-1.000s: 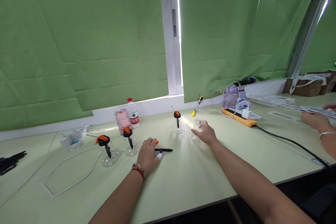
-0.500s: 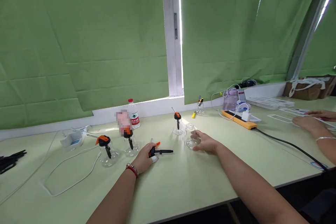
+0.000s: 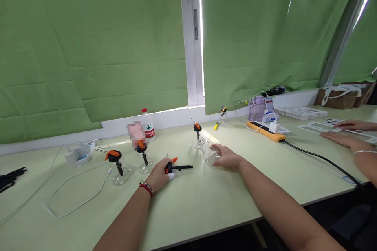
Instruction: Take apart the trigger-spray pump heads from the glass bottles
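My right hand grips a clear glass bottle by its base. The bottle is tilted, its open neck leaning left and away from me, in front of a capped glass bottle. My left hand is closed around a black-and-orange bottle top. Its black stem points right, towards the glass bottle, a gap apart. A white wrap covers one fingertip of that hand. Left of it stand two more glass bottles with black-and-orange tops, a nearer one and a farther one.
A red-capped water bottle stands by the wall. A yellow-handled tool leans by a small glass bottle. An orange power strip trails a black cable at right. Another person's hands rest over white frames. White cables lie at left.
My right hand has tipped the glass bottle from upright to leaning left. The left hand keeps its hold on the bottle top. The whole view has shifted slightly.
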Tool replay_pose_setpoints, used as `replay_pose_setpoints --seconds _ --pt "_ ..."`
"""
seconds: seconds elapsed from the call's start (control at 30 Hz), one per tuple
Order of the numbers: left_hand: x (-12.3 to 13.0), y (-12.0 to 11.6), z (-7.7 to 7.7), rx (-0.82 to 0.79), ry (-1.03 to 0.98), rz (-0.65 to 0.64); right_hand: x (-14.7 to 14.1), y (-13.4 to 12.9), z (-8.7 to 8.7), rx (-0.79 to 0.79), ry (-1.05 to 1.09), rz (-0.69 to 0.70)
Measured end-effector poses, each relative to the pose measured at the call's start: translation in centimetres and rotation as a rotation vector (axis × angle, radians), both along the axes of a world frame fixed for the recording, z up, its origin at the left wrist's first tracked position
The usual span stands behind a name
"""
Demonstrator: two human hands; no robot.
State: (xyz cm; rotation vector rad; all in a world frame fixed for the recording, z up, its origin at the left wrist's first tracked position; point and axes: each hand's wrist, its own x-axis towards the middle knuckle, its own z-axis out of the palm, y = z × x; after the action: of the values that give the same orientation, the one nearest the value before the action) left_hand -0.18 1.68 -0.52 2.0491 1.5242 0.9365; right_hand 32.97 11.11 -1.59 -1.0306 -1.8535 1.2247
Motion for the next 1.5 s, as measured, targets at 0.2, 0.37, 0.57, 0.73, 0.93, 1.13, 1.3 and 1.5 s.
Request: replay_pose_setpoints --seconds 0.2,0.37,0.57,0.73,0.93,1.13,1.3,1.5 --pt "-0.1 0.2 -0.1 0.033 -0.015 0.006 0.0 -0.5 0.8 -0.052 0.197 0.014" --pt "-0.1 0.2 -0.1 0.07 -0.03 0.012 -0.4 -0.7 0.8 -0.123 0.377 -0.027" --pt "0.0 0.2 0.0 0.086 -0.037 0.022 -0.9 -0.7 0.3 -0.204 0.321 -0.048" --pt "0.0 0.3 0.0 0.1 -0.084 0.046 -1.0 -1.3 0.7 -0.184 0.242 -0.007" --pt "0.4 0.0 0.3 0.08 -0.099 0.033 -1.4 -1.9 1.3 -0.167 0.18 0.04" --pt "1.1 0.0 -0.3 0.079 -0.114 -0.034 -3.8 -3.1 1.1 -0.144 0.188 0.136" --pt "1.3 0.2 -0.6 0.083 -0.123 -0.062 -5.7 -3.4 0.8 -0.117 0.237 0.175" --pt "1.5 0.1 -0.4 0.1 -0.094 -0.071 -7.0 -3.3 0.8 -0.128 0.254 0.144"
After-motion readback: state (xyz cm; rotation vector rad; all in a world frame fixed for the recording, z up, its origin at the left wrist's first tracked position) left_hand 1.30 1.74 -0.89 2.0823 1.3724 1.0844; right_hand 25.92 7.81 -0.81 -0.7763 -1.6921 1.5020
